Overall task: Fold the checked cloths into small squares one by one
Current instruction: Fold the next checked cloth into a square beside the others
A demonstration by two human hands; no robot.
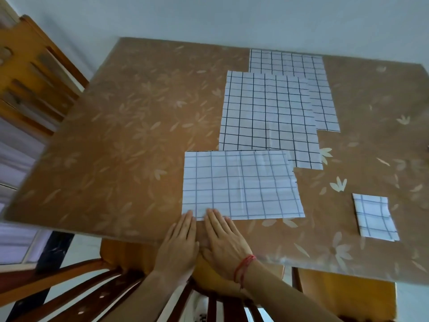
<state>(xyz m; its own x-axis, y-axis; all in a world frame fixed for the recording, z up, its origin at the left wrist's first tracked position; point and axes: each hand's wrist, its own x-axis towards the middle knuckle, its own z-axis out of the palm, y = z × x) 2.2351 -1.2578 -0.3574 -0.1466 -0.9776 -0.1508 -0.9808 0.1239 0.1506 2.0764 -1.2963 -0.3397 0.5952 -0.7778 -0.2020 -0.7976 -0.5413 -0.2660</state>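
A white checked cloth (241, 184) lies folded in half near the table's front edge. My left hand (178, 247) and my right hand (224, 242) lie flat side by side, fingers straight, with their fingertips on that cloth's near left edge. Behind it lies a larger checked cloth (269, 112) spread flat, and a third checked cloth (301, 63) lies partly under that one at the back. A small folded checked square (375, 217) sits apart at the front right.
The table (116, 135) wears a brown floral cover under clear plastic. A wooden chair (30, 73) stands at the left, and another chair's back (92, 293) is right below my arms. A pale wall runs behind the table.
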